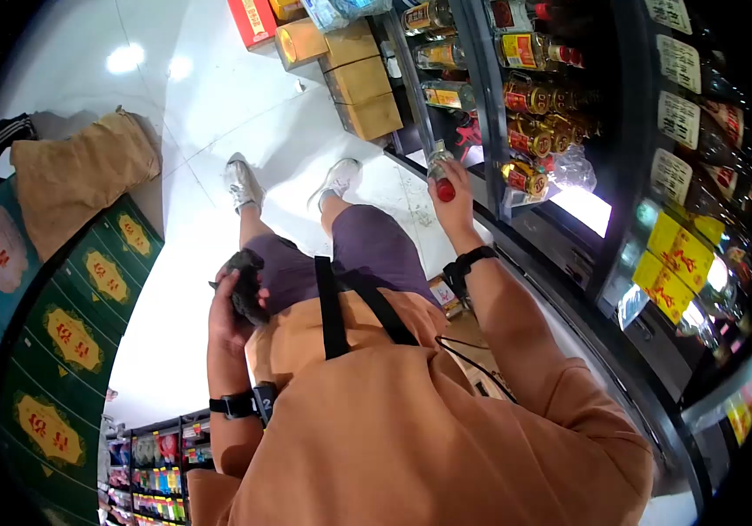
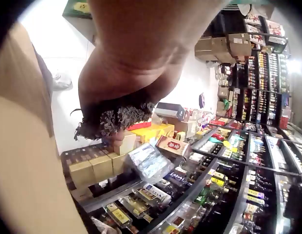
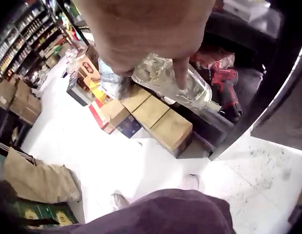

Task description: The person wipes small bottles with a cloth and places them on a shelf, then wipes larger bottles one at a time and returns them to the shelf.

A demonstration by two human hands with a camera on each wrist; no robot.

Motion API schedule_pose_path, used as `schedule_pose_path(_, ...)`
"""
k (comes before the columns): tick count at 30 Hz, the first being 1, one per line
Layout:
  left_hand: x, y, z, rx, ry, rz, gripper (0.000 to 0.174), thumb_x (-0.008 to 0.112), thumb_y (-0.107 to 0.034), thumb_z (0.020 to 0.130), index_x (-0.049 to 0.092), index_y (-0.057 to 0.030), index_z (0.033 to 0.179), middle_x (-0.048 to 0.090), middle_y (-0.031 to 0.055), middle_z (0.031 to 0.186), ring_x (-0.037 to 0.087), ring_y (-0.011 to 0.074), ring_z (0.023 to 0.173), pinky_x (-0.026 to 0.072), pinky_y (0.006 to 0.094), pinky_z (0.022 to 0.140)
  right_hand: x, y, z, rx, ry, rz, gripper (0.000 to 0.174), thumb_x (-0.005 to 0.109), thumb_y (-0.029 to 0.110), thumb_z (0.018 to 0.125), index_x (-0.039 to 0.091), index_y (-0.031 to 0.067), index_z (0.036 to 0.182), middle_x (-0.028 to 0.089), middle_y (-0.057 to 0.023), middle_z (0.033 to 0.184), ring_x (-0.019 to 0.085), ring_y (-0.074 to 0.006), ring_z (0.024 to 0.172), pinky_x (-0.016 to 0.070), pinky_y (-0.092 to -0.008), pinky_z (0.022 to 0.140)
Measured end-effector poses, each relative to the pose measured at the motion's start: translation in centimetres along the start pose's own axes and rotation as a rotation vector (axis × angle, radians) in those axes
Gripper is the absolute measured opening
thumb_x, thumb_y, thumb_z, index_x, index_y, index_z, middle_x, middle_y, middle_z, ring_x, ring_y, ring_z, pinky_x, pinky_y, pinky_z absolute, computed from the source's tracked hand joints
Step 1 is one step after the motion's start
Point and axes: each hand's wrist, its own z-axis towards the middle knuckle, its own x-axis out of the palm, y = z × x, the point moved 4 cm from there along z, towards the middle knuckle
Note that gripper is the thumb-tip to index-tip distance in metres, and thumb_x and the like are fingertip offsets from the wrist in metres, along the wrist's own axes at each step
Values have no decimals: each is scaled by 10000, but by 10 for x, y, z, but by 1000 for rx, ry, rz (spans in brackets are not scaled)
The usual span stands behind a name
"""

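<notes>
My right hand [image 1: 455,202] grips a clear glass bottle [image 3: 165,80] with a red cap [image 1: 445,189], close to the front edge of the shelf. In the right wrist view the fingers wrap over the bottle, which lies tilted with its base toward the lower right. My left hand [image 1: 229,307] holds a shaggy black cloth [image 2: 114,117] beside the thigh, bunched up under the fingers. Bottles with yellow labels and gold caps [image 1: 529,136] lie in view on the shelf near the right hand.
Cardboard boxes [image 1: 367,110] stand on the floor against the shelf. A red power drill [image 3: 226,90] rests on the low shelf behind the bottle. Green cartons [image 1: 69,342] with a brown bag [image 1: 87,180] on them stand to the left. Black shelving [image 1: 560,254] runs along the right.
</notes>
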Motion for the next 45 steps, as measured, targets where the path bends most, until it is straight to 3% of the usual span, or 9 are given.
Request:
schedule_pose_path(12, 54, -4, -35, 140, -26, 132, 388, 552, -213, 915, 411, -189, 1276, 581, 142, 962, 635, 264, 662, 536, 315, 536, 14, -66, 53, 75, -92, 209, 384, 705, 46, 788, 623, 81, 1161, 543, -137, 1253, 534, -312, 1165, 451, -362, 948)
schedule_pose_path(17, 59, -10, -50, 149, -10, 171, 405, 543, -190, 918, 386, -180, 1291, 572, 147, 966, 633, 258, 672, 536, 323, 548, -17, -35, 17, 78, -28, 300, 360, 695, 62, 801, 623, 79, 1153, 558, -133, 1234, 528, -303, 1180, 408, -361, 999)
schedule_pose_path(19, 64, -18, -47, 163, 19, 213, 435, 579, -129, 904, 379, -181, 1287, 556, 135, 985, 624, 253, 675, 540, 323, 562, -28, -20, 2, 241, 37, 357, 373, 689, 97, 830, 605, 98, 1193, 563, -103, 1224, 549, -245, 1143, 473, -361, 941)
schedule_pose_path(21, 75, -28, -49, 210, 47, 281, 474, 611, -118, 891, 373, -178, 1296, 551, 132, 1004, 618, 247, 669, 545, 326, 574, -40, 2, -20, 773, 139, 884, 399, 669, 122, 865, 570, 125, 1252, 556, -69, 1203, 559, -179, 1085, 544, -349, 850)
schedule_pose_path(22, 81, -33, -49, 250, 99, 321, 487, 607, -122, 887, 398, -187, 1323, 562, 141, 1015, 620, 257, 710, 541, 334, 589, -51, 17, -27, 766, 124, 962, 419, 641, 111, 891, 530, 124, 1295, 545, -57, 1189, 563, -148, 1045, 580, -331, 782)
schedule_pose_path(29, 136, -57, -64, 352, 437, 488, 550, 584, 11, 865, 390, -158, 1352, 553, 159, 1131, 650, 298, 902, 573, 422, 768, -118, 136, -73, 593, 109, 1145, 400, 595, 73, 920, 498, 62, 1309, 545, -81, 1214, 565, -177, 1074, 574, -370, 834)
schedule_pose_path(33, 153, -75, -75, 249, 573, 674, 544, 581, -39, 871, 397, -155, 1370, 557, 173, 1174, 621, 320, 1020, 553, 452, 830, -145, 186, -103, 513, -24, 1229, 389, 548, 92, 936, 476, 60, 1318, 552, -82, 1214, 560, -190, 1102, 573, -390, 841)
schedule_pose_path(39, 180, -74, -94, 39, 772, 767, 531, 566, -54, 876, 393, -116, 1374, 561, 168, 1213, 604, 339, 1057, 532, 445, 883, -156, 229, -177, 614, -340, 1492, 391, 467, 147, 968, 414, 65, 1346, 528, -125, 1279, 566, -256, 1141, 563, -443, 855)
schedule_pose_path(45, 174, -18, -77, -216, 849, 797, 518, 569, -71, 880, 399, -129, 1365, 540, 174, 1238, 613, 351, 1053, 576, 465, 776, -142, 211, -276, 756, -606, 1380, 404, 513, 207, 955, 429, 95, 1334, 491, -133, 1331, 568, -290, 1147, 569, -478, 825)
